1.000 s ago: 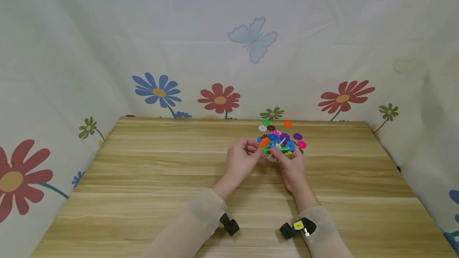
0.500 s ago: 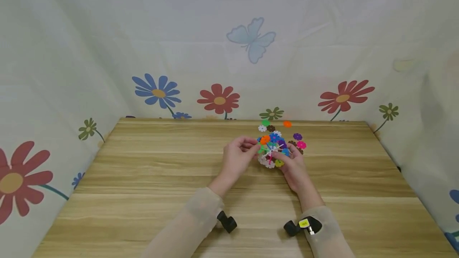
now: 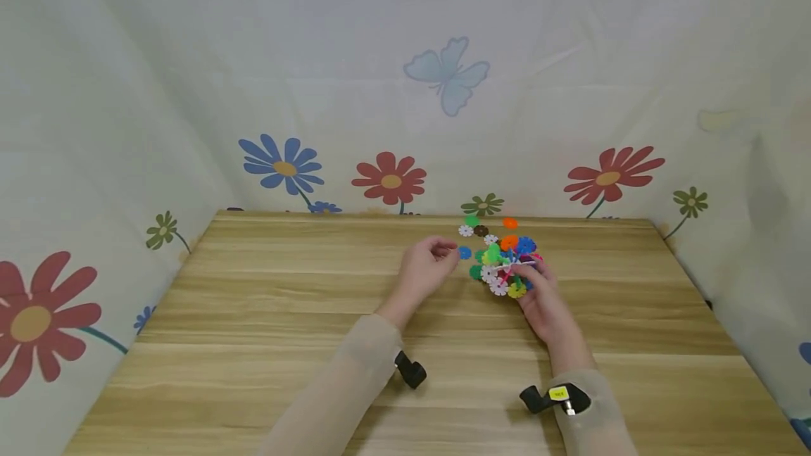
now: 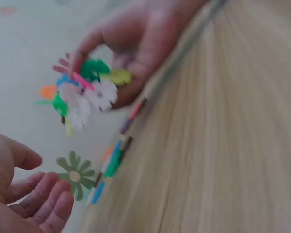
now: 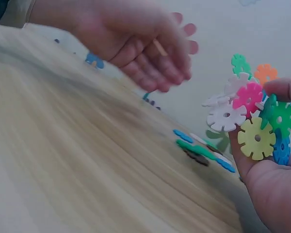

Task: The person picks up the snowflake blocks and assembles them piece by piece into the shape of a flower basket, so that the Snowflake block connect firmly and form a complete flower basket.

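My right hand [image 3: 543,305] grips a ball-like cluster of interlocking snowflake discs [image 5: 256,138], raised above the table. Notched discs in white, pink, yellow, green, blue and orange stick out of it at many angles. Thumb and fingers reach around its side, and the palm hides part of it. To the left, apart from the cluster, my left hand [image 3: 426,271] hovers with loosely bent fingers. Nothing shows in its grasp in the left wrist view. A loose blue disc [image 3: 465,252] lies just beyond its fingertips on the table.
More loose discs lie behind and under the cluster, among them an orange disc [image 3: 510,223], a white disc [image 3: 465,231] and a brown disc [image 3: 481,231]. The wooden table [image 3: 285,315] ends at a flower-printed curtain [image 3: 329,76] at the back.
My left hand has let go of the cluster. The right hand has carried it to the right and turned it, which uncovers loose discs on the table.
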Demonstrator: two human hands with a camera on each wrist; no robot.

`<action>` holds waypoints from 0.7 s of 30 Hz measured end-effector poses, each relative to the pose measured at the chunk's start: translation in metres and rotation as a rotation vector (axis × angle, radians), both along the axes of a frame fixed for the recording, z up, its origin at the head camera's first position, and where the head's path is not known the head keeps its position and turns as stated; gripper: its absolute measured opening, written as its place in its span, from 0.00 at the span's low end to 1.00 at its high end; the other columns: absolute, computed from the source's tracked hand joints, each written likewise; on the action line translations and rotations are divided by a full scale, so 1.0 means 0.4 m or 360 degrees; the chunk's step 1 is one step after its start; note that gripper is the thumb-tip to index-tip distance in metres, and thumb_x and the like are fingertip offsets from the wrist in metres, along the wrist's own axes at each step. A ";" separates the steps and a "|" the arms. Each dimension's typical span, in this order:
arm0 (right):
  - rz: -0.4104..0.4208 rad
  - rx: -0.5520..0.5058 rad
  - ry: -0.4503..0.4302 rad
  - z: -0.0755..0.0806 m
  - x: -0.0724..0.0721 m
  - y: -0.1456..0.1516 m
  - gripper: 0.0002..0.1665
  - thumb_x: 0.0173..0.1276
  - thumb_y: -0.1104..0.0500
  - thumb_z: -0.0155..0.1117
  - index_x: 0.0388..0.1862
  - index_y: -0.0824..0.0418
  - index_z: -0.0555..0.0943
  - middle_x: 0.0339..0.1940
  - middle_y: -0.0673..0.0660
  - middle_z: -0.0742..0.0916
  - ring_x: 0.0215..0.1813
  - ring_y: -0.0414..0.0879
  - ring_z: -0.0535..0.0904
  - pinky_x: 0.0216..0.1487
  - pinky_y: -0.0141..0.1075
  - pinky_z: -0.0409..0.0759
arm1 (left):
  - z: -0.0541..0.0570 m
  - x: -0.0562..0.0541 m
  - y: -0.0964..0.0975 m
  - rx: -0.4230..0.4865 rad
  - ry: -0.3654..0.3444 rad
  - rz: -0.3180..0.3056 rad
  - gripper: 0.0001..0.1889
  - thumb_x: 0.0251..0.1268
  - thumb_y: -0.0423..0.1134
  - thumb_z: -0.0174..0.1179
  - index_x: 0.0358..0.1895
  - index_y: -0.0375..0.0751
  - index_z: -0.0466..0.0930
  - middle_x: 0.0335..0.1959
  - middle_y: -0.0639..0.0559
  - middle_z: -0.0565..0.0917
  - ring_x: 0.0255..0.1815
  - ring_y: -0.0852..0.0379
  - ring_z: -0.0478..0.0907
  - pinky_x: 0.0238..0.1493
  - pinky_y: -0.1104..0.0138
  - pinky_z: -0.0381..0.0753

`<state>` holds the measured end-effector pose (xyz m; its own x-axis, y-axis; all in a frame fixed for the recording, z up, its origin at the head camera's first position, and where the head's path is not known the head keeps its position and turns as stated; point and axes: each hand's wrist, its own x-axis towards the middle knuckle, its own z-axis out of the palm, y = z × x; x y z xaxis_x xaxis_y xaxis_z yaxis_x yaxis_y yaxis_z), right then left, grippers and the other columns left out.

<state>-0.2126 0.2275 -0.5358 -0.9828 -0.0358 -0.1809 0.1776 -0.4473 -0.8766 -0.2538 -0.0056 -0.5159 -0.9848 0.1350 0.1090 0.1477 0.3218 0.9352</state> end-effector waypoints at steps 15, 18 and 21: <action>-0.0135 -0.0115 -0.0131 0.003 -0.004 0.079 0.31 0.89 0.57 0.54 0.82 0.54 0.54 0.72 0.47 0.72 0.65 0.36 0.77 0.68 0.27 0.78 | -0.060 -0.105 0.058 -0.0974 0.0275 -0.0152 0.16 0.79 0.41 0.68 0.63 0.41 0.89 0.53 0.47 0.91 0.53 0.48 0.80 0.61 0.56 0.79; -0.0108 -0.0098 -0.0091 -0.001 -0.005 0.075 0.23 0.89 0.57 0.54 0.75 0.54 0.60 0.65 0.47 0.78 0.62 0.37 0.80 0.65 0.31 0.81 | -0.065 -0.106 0.059 -0.0992 0.0253 -0.0133 0.14 0.77 0.42 0.71 0.57 0.41 0.90 0.52 0.47 0.90 0.54 0.49 0.80 0.62 0.57 0.79; -0.0084 -0.0080 -0.0069 -0.003 -0.007 0.068 0.26 0.88 0.58 0.55 0.77 0.55 0.60 0.64 0.49 0.80 0.63 0.40 0.81 0.65 0.35 0.83 | -0.064 -0.099 0.053 -0.0964 0.0189 -0.0134 0.11 0.72 0.42 0.74 0.48 0.38 0.90 0.46 0.47 0.88 0.51 0.49 0.81 0.59 0.58 0.81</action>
<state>-0.2155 0.2546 -0.5371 -0.9749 0.0055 -0.2226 0.1900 -0.5005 -0.8446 -0.2933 0.0155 -0.5416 -0.9539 0.2840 0.0970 0.2875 0.7727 0.5660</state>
